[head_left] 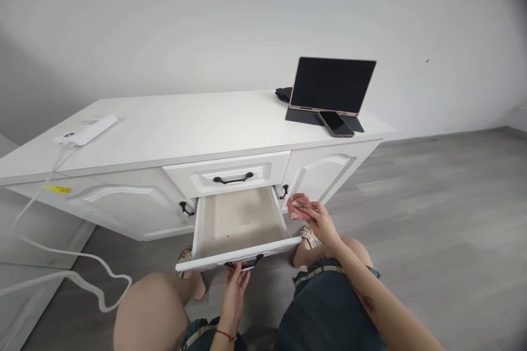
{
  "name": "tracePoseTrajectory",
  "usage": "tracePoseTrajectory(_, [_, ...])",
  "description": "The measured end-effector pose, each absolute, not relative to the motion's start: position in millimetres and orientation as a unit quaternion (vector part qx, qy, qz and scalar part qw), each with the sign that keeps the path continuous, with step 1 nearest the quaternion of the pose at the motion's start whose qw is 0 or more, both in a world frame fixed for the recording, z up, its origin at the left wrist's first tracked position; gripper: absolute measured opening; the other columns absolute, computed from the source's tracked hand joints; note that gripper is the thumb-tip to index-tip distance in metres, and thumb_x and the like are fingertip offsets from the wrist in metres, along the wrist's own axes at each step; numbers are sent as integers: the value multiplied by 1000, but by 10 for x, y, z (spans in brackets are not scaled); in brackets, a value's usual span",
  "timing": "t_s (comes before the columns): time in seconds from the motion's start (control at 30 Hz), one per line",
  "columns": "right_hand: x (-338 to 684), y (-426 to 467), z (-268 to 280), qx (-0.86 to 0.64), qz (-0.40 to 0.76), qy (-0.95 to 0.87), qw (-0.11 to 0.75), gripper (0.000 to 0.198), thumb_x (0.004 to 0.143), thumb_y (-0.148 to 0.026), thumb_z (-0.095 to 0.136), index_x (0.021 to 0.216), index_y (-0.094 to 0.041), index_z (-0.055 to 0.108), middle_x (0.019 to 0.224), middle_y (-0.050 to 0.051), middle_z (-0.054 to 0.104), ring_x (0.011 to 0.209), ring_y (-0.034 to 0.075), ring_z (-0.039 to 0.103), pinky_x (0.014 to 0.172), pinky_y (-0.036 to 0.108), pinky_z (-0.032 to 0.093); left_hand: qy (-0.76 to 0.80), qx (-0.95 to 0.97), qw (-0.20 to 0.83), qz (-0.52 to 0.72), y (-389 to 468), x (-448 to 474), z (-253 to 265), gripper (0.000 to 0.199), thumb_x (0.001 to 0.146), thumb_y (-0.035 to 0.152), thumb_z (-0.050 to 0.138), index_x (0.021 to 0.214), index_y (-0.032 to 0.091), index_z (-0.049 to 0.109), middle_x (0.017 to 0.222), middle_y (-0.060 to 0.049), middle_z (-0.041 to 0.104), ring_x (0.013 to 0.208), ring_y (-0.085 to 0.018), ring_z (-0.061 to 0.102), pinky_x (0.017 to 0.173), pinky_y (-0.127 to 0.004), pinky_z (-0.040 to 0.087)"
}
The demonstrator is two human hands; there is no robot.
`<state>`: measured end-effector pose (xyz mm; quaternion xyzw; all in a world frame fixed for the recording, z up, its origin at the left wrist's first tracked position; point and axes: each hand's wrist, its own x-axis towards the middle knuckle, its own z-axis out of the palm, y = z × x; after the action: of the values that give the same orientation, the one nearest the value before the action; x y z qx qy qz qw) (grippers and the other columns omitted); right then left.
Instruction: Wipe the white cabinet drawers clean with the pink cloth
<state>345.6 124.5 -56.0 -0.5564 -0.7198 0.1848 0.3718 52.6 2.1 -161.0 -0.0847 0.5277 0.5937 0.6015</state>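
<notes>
My left hand (235,293) is at the front of the pulled-out lower drawer (196,238), its fingers hooked at the black drawer handle (257,260). Some pale specks and small dark spots show on the drawer's bare bottom. To the right of the drawer, my right hand (323,222) pinches a small crumpled pink cloth (297,203) with pale patches. The cloth is held in the air, close to the right cabinet door (319,175). Above the open drawer, the upper drawer (230,173) is closed.
On the white cabinet top (193,126) stand a propped-up tablet (333,85), a phone (336,123) and a black folded item (283,94). A white power strip (88,130) lies at the left, its cord (82,255) hanging to the floor. My knees flank the drawer.
</notes>
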Motion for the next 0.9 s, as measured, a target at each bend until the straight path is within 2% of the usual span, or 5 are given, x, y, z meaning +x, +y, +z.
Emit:
tracePoseTrajectory(0.2, [2954,213,-458,-698,75,-425,571,24,87,-38,52,102,-19,56,100,7,54,96,24,53,89,41,43,520,-71,578,625,13,453,-1474,23,81,5,61,64,20,56,70,-4,72,75,-16,73,77,-29,60])
tracePoseTrajectory(0.37, [2328,-240,-895,-707,254,-369,547,31,85,-41,52,109,-20,50,107,10,54,103,26,52,92,41,42,517,-78,587,619,2,428,-1466,24,80,2,63,62,18,57,72,-4,71,72,-14,72,70,-23,57])
tracePoseTrajectory(0.57, [2440,34,-722,-681,180,-486,518,26,89,-35,49,106,-20,60,109,11,51,105,27,52,93,43,42,498,-72,590,632,-30,435,-1534,26,77,1,66,62,18,54,69,-2,68,72,-14,71,73,-25,57])
tracePoseTrajectory(0.67, [2558,454,-445,-591,153,-650,454,25,90,-26,48,101,-23,70,110,10,53,104,25,52,92,39,43,491,-70,601,627,-16,460,-1563,28,74,2,69,61,18,51,70,-2,68,70,-13,70,71,-26,58])
tracePoseTrajectory(0.9, [1835,1533,-637,-378,280,-880,66,35,90,-18,49,110,-32,74,105,6,58,100,18,54,96,31,41,533,-63,579,615,45,546,-1545,19,73,5,69,70,21,58,72,0,65,76,-17,69,71,-30,59])
